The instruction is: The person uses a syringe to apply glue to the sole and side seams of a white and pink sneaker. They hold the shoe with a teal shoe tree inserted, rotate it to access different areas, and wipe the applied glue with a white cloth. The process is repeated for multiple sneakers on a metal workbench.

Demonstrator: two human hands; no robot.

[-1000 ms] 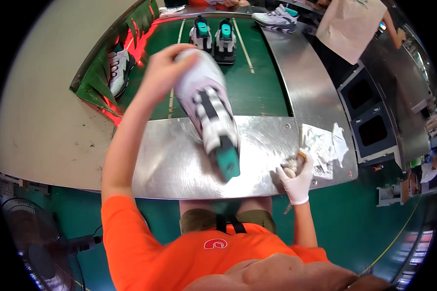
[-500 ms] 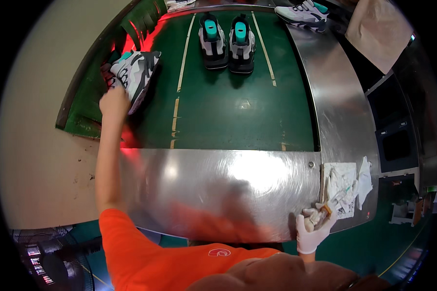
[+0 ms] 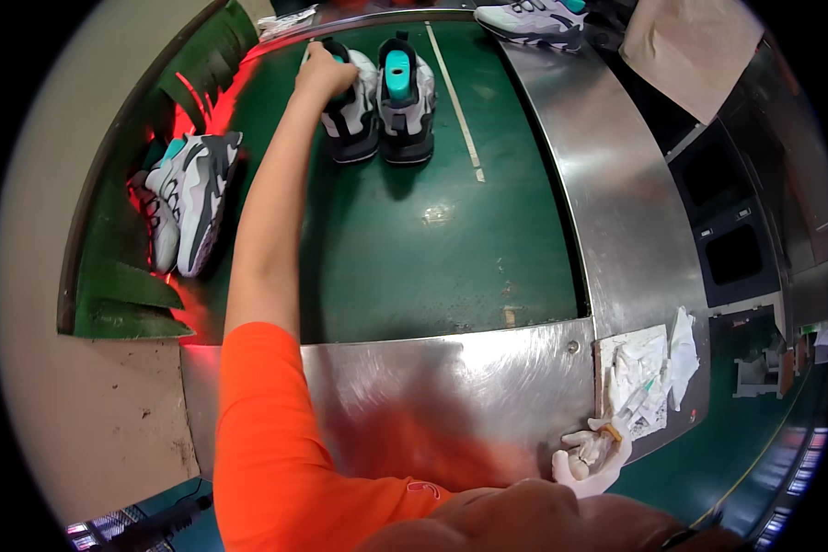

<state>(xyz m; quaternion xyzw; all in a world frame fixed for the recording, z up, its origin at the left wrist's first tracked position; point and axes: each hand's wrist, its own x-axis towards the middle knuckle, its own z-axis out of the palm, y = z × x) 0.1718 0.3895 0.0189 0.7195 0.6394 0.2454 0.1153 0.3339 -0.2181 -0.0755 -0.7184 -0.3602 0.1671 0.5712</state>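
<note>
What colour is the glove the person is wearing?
The glove is white; the head view shows it.

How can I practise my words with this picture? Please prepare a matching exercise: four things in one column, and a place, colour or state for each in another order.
Things
1. Left hand
2. Right hand
3. Single shoe
4. Flap curtain

Place, colour or state
A. On the metal border
B. In a white glove
C. Green, cut into strips
D. At the left shoe of the pair

Pairs: 1-D, 2-B, 3-A, 4-C
</note>
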